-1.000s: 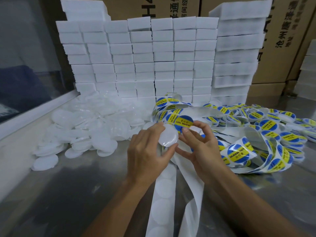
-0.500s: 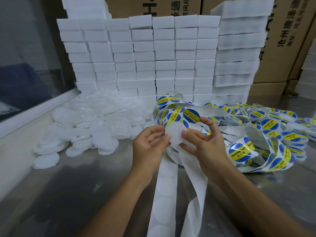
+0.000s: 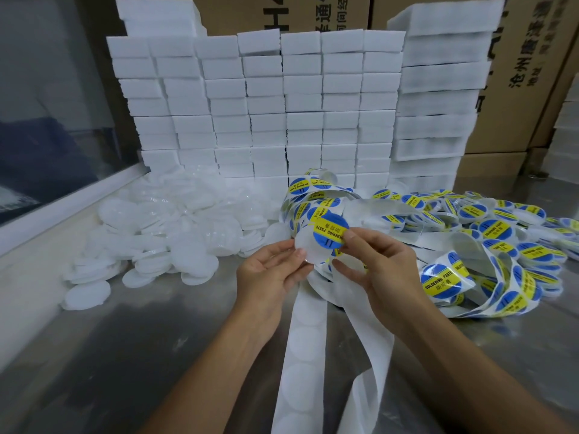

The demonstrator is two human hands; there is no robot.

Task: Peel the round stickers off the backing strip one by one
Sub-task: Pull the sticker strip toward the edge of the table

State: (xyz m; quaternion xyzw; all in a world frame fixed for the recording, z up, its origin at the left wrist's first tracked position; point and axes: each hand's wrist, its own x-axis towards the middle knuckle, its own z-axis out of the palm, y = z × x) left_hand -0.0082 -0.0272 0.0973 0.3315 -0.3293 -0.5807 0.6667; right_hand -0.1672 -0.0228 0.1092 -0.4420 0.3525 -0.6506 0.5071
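Observation:
My left hand (image 3: 271,270) pinches a clear round plastic lid (image 3: 305,245) by its left edge. My right hand (image 3: 376,264) holds a round blue and yellow sticker (image 3: 329,230) by its right edge, and the sticker overlaps the lid's upper right part. The white backing strip (image 3: 308,333) with empty round outlines hangs from below my hands toward me. More of the strip with stickers on it (image 3: 451,280) coils to the right of my hands.
A heap of clear lids (image 3: 175,227) lies on the steel table (image 3: 109,355) to the left. Lids with stickers (image 3: 501,220) pile up at the right. Stacks of white foam blocks (image 3: 282,104) and cardboard boxes (image 3: 532,73) stand behind.
The sticker has come free of the strip in my right hand and now lies over the lid held by my left hand. Both hands have risen slightly.

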